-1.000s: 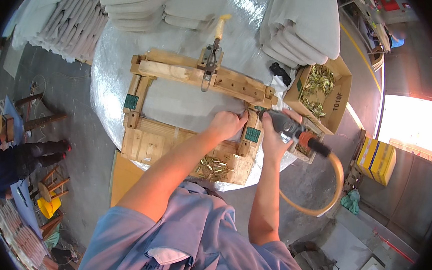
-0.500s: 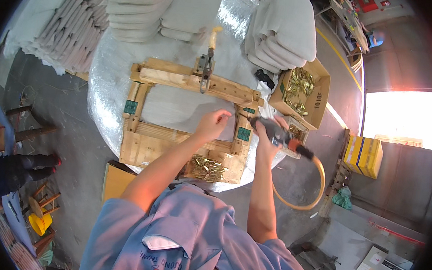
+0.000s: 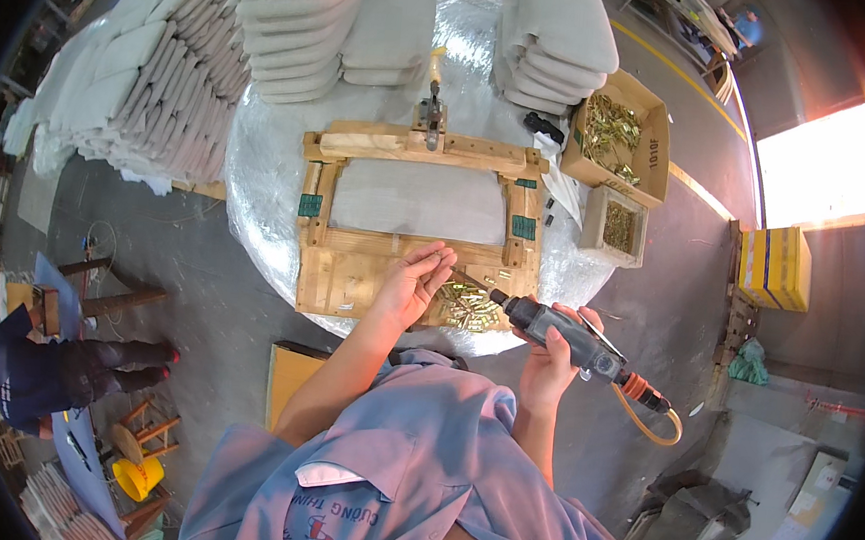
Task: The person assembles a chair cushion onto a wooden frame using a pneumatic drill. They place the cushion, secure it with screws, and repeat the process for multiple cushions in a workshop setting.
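My right hand point(image 3: 551, 364) grips a dark grey air screwdriver point(image 3: 576, 340) with an orange collar and a hose at its rear. Its long thin bit points left toward my left hand point(image 3: 418, 281). The left fingers are pinched together by the bit's tip; whatever they hold is too small to make out. Beneath and beside them, brass-coloured metal fittings point(image 3: 472, 308) lie heaped on the near part of a wooden jig point(image 3: 327, 278). A grey padded panel point(image 3: 422, 199) lies within the jig's frame, below a toggle clamp point(image 3: 431, 114) on the far rail.
Grey padded panels point(image 3: 293, 35) stand stacked at the back left, more panels point(image 3: 558, 48) at the back right. A cardboard box of brass fittings point(image 3: 658, 150) and a smaller box of screws point(image 3: 609, 254) sit right of the jig. Another person point(image 3: 75, 365) stands at far left.
Both hands have drawn back from the jig's right side toward me. The screwdriver has come nearer, its bit now over the fittings heap. The clamp stays on the far rail; my view has shifted.
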### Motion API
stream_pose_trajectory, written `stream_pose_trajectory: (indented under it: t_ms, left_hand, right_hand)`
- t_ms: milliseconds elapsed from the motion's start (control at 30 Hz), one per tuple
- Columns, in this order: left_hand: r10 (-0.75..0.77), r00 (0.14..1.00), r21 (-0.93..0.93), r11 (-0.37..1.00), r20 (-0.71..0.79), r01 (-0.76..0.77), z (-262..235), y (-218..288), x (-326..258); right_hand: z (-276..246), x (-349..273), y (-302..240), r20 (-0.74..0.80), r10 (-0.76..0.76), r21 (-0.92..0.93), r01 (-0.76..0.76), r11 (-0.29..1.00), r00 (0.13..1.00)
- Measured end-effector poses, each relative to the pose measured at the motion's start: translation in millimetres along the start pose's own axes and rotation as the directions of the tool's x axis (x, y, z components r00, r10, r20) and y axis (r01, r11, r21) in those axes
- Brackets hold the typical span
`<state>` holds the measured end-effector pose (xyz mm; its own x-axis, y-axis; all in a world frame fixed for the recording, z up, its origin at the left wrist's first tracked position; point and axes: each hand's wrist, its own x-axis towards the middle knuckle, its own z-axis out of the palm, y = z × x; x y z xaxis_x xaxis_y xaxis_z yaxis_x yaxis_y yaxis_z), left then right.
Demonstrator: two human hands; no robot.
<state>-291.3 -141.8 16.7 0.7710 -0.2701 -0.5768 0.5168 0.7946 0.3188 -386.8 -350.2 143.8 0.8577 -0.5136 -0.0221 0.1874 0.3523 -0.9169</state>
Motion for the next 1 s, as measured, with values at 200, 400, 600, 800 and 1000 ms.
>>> stream_pose_trajectory:
  t_ms: [200, 400, 600, 800, 1000]
  left_hand:
    - [0.006, 0.999, 0.058, 0.998, 0.041, -0.009, -3, -6, -11]
    - [0.009, 0.999, 0.362, 0.932, 0.051, -0.026, 7, -4, -35]
    - [-0.068, 0.989, 0.413, 0.911, 0.129, 0.009, 10, 9, -49]
    - [-0.109, 0.981, 0.297, 0.953, 0.163, 0.056, 23, 8, -52]
    - [-0.099, 0.984, 0.281, 0.958, 0.148, 0.054, 27, 5, -47]
  right_hand:
    - [-10, -22, 3, 0.019, -0.063, 0.022, 0.062, 0.998, 0.998]
    - [-9, -33, -10, -0.007, 0.001, 0.111, 0.0, 0.994, 1.0]
    - [-13, -38, -11, 0.006, 0.001, 0.076, -0.001, 0.997, 1.0]
    - [-18, -44, -8, 0.011, 0.047, 0.057, -0.047, 0.997, 0.999]
    - [-19, -42, -5, -0.01, -0.029, 0.056, 0.03, 0.998, 1.0]
